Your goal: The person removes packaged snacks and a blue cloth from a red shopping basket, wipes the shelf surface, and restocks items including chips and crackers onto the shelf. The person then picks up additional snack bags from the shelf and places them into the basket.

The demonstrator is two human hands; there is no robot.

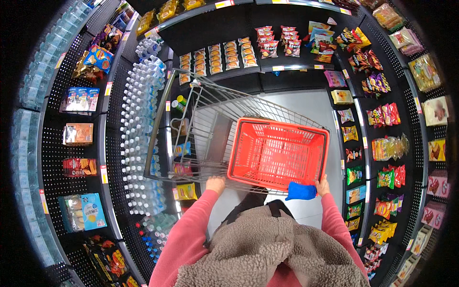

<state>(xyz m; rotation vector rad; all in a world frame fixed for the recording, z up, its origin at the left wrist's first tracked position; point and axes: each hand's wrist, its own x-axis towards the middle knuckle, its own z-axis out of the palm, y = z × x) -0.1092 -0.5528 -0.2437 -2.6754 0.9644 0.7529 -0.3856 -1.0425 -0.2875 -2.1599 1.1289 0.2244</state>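
My left hand (215, 184) grips the near handle bar of a grey wire shopping cart (201, 103) that stands tilted in the aisle in front of me. A red plastic basket (278, 152) sits in the cart's near right part; it looks empty. My right hand (323, 186) is on the cart's bar by the basket's near right corner, with a blue cloth-like thing (301, 191) under or beside its fingers. Both sleeves are pink, and a fuzzy grey-brown garment covers my chest.
Black shelves curve around the aisle. Rows of water bottles (138, 138) fill the left shelf, with boxed and bagged snacks (79, 134) further left. Packets of snacks (382, 148) hang on the right shelves, more packets (267, 45) line the far shelf. Grey floor (311, 105) lies beyond the cart.
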